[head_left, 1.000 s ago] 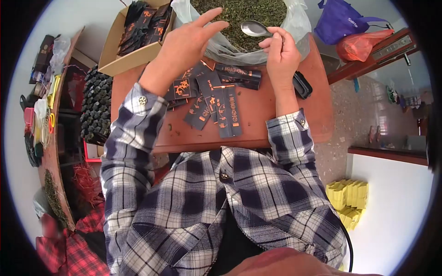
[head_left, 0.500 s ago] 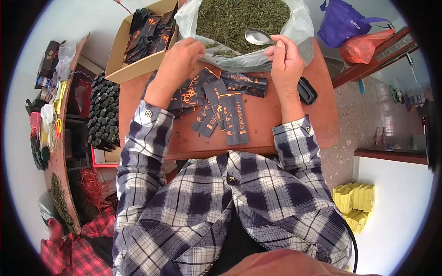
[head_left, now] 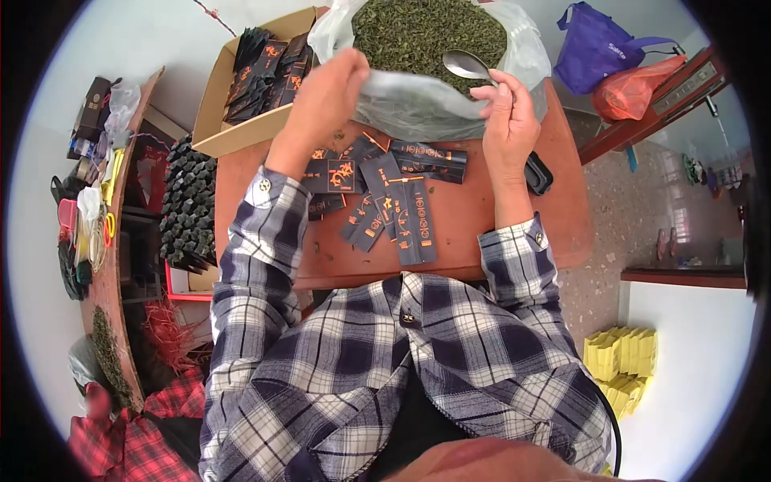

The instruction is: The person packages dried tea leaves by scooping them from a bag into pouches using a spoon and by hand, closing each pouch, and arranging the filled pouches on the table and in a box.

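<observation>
Dried green leaves (head_left: 426, 36) fill a clear plastic bag (head_left: 526, 40) at the top of the brown table (head_left: 474, 209). My right hand (head_left: 510, 120) is closed on the handle of a metal spoon (head_left: 466, 64), whose bowl is over the leaves. My left hand (head_left: 329, 92) is at the bag's left edge with fingers pressed together, next to a blurred strip of plastic; its hold on the strip is smeared by motion. Below the hands, several black packets with orange print (head_left: 414, 221) lie in a loose pile.
An open cardboard box (head_left: 241, 136) of black packets (head_left: 265, 76) stands at the upper left. A black object (head_left: 537, 173) lies right of my right hand. Purple (head_left: 598, 48) and red (head_left: 634, 92) bags are at the upper right. Stacked dark packets (head_left: 189, 209) stand left of the table.
My left hand has come down from over the leaves to the bag's edge, its fingers now together. A blurred plastic strip now spans between the hands. The spoon stays in my right hand.
</observation>
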Tool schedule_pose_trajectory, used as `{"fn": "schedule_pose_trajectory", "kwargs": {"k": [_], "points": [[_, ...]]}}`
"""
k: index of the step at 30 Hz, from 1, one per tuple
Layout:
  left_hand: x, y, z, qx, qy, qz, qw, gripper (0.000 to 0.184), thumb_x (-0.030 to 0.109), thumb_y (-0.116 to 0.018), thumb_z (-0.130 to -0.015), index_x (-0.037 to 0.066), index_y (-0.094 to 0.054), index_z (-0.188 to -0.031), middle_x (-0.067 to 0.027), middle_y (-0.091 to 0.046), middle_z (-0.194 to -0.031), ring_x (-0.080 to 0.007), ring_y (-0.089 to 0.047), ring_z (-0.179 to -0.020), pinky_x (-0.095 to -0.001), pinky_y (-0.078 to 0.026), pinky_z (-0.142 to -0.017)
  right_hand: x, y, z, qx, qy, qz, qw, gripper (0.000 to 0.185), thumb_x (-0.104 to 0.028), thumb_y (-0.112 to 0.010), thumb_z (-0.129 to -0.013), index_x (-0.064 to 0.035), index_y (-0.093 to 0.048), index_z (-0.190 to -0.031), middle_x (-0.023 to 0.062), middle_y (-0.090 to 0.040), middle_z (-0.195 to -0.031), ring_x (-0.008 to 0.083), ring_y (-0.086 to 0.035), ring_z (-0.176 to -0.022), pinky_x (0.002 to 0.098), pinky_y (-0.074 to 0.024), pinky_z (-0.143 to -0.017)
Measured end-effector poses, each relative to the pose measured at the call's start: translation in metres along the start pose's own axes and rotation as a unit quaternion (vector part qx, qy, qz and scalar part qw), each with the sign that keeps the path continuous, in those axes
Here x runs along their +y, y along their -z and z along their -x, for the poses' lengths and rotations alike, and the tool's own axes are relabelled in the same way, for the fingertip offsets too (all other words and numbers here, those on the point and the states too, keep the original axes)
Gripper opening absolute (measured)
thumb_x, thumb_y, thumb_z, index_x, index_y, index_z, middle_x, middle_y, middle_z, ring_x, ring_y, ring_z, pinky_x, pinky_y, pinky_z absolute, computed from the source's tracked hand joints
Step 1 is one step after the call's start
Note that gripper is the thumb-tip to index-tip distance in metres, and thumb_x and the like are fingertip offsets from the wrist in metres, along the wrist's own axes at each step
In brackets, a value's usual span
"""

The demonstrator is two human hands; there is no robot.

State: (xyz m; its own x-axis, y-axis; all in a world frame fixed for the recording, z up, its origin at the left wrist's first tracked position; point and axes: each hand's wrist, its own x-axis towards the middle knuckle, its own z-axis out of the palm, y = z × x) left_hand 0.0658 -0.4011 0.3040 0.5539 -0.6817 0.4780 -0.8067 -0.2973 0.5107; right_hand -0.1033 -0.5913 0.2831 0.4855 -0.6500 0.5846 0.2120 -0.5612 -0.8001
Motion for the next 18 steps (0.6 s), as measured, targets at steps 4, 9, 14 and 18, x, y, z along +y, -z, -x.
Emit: {"fn": "schedule_pose_trajectory", "kwargs": {"k": [4, 9, 14, 18], "points": [[0.006, 0.009, -0.020, 0.033, 0.035, 0.036, 0.998, 0.015, 0.018, -0.059, -0.092, 0.006, -0.061, -0.100, -0.0178, -0.066, -0.087, -0.0379, -0.064, -0.083, -0.0432, -0.050, -0.071, 0.004, 0.000, -0.001, 0.009, 0.022, 0.001, 1.000, 0.021, -0.013, -0.049, -0.101, -0.0026, -0.065, -0.111, 0.0040, -0.073, -0.080, 0.0067, -0.058, -0.060, 0.0232, -0.0482, -0.057], [0.006, 0.004, -0.007, -0.015, -0.043, 0.027, 0.999, 0.012, 0.015, -0.063, -0.092, 0.006, -0.066, -0.099, -0.0100, -0.064, -0.080, -0.0233, -0.060, -0.069, -0.0333, -0.048, -0.066, 0.002, 0.003, 0.000, 0.007, 0.014, 0.008, 1.000, 0.020, -0.012, -0.050, -0.101, -0.0028, -0.065, -0.111, 0.0038, -0.073, -0.080, 0.0075, -0.059, -0.061, 0.0241, -0.0480, -0.058], [0.002, 0.006, 0.022, -0.062, -0.072, 0.026, 0.995, 0.011, 0.012, -0.064, -0.091, 0.004, -0.068, -0.097, -0.0095, -0.060, -0.084, -0.0252, -0.059, -0.076, -0.0336, -0.048, -0.068, 0.010, -0.001, 0.000, 0.002, 0.156, 0.097, 0.983, 0.018, -0.011, -0.052, -0.099, -0.0055, -0.066, -0.110, 0.0042, -0.073, -0.080, 0.0163, -0.065, -0.066, 0.0278, -0.0502, -0.063], [-0.006, 0.002, 0.037, -0.075, -0.036, 0.065, 0.994, 0.009, 0.012, -0.067, -0.086, 0.005, -0.068, -0.093, -0.0122, -0.060, -0.085, -0.0342, -0.061, -0.082, -0.0414, -0.049, -0.071, 0.004, -0.004, 0.004, -0.033, 0.191, 0.133, 0.972, 0.017, -0.013, -0.054, -0.099, -0.0088, -0.067, -0.110, 0.0030, -0.073, -0.083, 0.0196, -0.066, -0.071, 0.0308, -0.0491, -0.069]]}}
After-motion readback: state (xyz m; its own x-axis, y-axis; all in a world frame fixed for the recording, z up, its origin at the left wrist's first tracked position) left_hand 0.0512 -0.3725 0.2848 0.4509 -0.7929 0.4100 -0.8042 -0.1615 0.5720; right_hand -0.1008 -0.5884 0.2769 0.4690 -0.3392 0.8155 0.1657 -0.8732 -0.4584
